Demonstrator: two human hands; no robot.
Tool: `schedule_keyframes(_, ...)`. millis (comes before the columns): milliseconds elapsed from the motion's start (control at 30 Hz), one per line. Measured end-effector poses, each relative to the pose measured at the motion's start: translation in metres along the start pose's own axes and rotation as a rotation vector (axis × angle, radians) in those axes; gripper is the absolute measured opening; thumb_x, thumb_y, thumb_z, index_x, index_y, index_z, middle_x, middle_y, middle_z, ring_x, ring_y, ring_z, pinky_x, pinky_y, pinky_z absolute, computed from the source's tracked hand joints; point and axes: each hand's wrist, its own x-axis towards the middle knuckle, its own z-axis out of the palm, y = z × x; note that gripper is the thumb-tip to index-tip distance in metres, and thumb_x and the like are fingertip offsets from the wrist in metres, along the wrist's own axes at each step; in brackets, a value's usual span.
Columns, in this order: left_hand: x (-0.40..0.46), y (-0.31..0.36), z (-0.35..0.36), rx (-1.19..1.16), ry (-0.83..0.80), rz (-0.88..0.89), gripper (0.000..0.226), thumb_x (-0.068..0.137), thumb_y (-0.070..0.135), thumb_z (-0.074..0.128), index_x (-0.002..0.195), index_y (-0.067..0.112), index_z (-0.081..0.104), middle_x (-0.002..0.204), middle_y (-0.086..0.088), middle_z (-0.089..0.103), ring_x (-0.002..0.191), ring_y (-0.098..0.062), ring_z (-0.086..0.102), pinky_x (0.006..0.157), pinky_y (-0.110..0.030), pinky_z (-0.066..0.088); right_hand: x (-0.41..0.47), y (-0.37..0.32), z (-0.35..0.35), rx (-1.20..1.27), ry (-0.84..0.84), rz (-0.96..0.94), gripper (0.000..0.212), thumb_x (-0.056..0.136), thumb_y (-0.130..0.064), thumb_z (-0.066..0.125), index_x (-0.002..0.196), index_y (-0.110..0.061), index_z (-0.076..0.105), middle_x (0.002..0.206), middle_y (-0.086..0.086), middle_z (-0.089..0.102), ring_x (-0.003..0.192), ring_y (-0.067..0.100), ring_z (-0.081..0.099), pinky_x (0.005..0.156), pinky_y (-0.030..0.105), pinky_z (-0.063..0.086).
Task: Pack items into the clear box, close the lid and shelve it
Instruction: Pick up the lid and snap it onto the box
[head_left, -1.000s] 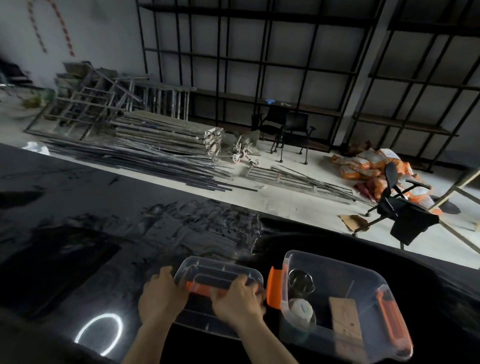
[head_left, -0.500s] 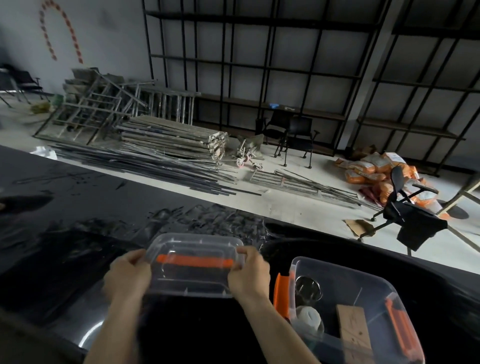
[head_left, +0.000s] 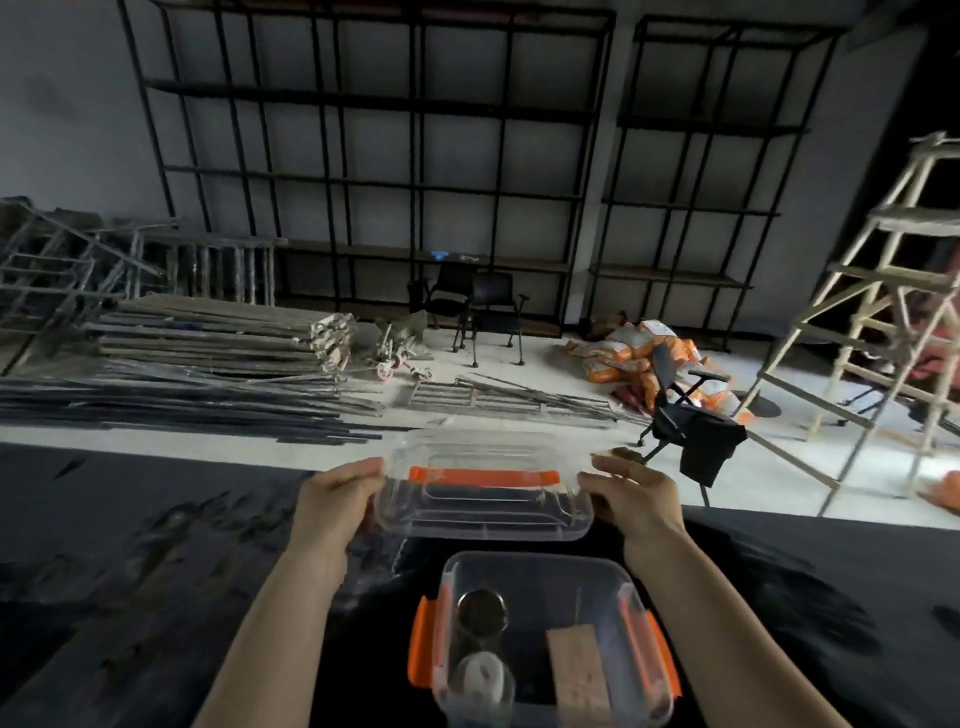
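Note:
The clear lid (head_left: 483, 499) with an orange handle strip hangs in the air just beyond the clear box (head_left: 535, 566). My left hand (head_left: 337, 493) grips the lid's left end and my right hand (head_left: 631, 493) grips its right end. The open box stands on the black table (head_left: 156, 545) below the lid, with orange latches on both sides. Inside it lie a round metal tin (head_left: 481, 613), a white tape roll (head_left: 480, 680) and a flat wooden block (head_left: 579, 670).
Beyond the table's far edge is a pale floor with stacked metal bars (head_left: 208, 364), black chairs (head_left: 488, 312), orange sacks (head_left: 639, 353) and a wooden ladder (head_left: 883, 322) at the right. Tall black shelving (head_left: 363, 156) lines the back wall.
Both hands lifted the lid off the table and carried it right, above the box's far side. The view swung right, so the box now sits centred below my hands.

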Motion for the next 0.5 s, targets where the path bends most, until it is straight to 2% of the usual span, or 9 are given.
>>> schedule_keyframes(67,-0.006,-0.002,0.024,0.032,-0.069,0.008,0.026,0.086,0.003,0.071,0.109,0.012,0.078,0.106,-0.002,0.074,0.094,-0.014,0.064,0.084,-0.026,0.049,0.007,0.003,-0.025,0.037,0.046,0.041,0.034,0.050,-0.010,0.091,0.083,-0.015,0.083,0.078,0.012,0.080,0.078,0.038,0.077,0.086,0.053,0.063)
schedule_keyframes(167,-0.012,-0.007,0.047,0.106,-0.144,0.014,0.028,0.086,0.003,0.071,0.111,0.013,0.077,0.105,-0.002,0.073,0.098,-0.018,0.064,0.080,-0.026,0.048,0.013,0.008,-0.051,0.057,0.053,0.070,0.033,0.054,-0.003,0.088,0.085,-0.011,0.083,0.079,0.019,0.079,0.064,0.031,0.071,0.081,0.053,0.064)
schedule_keyframes(233,-0.014,-0.010,0.055,0.147,-0.170,0.062,0.027,0.084,0.001,0.072,0.102,0.021,0.078,0.107,-0.003,0.075,0.104,-0.023,0.066,0.092,-0.034,0.050,0.017,0.011,-0.060,0.062,0.046,0.066,0.034,0.054,-0.001,0.087,0.085,-0.012,0.082,0.081,0.019,0.080,0.063,0.030,0.070,0.080,0.055,0.065)
schedule_keyframes(267,-0.016,-0.011,0.057,0.156,-0.176,0.097,0.029,0.083,0.001,0.073,0.096,0.026,0.077,0.104,-0.003,0.077,0.102,-0.024,0.069,0.092,-0.038,0.052,0.018,0.011,-0.063,0.061,0.033,0.047,0.034,0.057,0.000,0.086,0.088,-0.012,0.082,0.081,0.018,0.080,0.065,0.030,0.071,0.080,0.055,0.064)
schedule_keyframes(333,-0.018,-0.010,0.059,0.148,-0.159,0.144,0.030,0.083,-0.002,0.073,0.092,0.026,0.075,0.098,-0.002,0.077,0.097,-0.023,0.071,0.079,-0.034,0.055,0.020,0.007,-0.066,0.073,0.020,0.002,0.029,0.072,0.000,0.082,0.099,-0.011,0.082,0.087,0.015,0.080,0.076,0.035,0.075,0.083,0.054,0.064)
schedule_keyframes(400,-0.021,-0.006,0.060,0.069,-0.124,0.181,0.026,0.085,-0.006,0.069,0.091,0.019,0.074,0.094,-0.003,0.078,0.092,-0.024,0.073,0.071,-0.030,0.054,0.021,0.003,-0.066,0.157,-0.006,-0.044,0.018,0.091,-0.010,0.071,0.107,-0.007,0.078,0.097,0.015,0.078,0.081,0.034,0.073,0.083,0.049,0.063)
schedule_keyframes(500,-0.027,-0.002,0.061,-0.161,-0.133,0.129,0.017,0.090,-0.003,0.062,0.091,0.009,0.074,0.096,-0.012,0.078,0.094,-0.027,0.073,0.079,-0.032,0.056,0.022,0.002,-0.063,0.264,-0.052,-0.018,0.038,0.100,-0.040,0.059,0.106,-0.007,0.075,0.103,0.013,0.078,0.085,0.031,0.076,0.089,0.046,0.059)
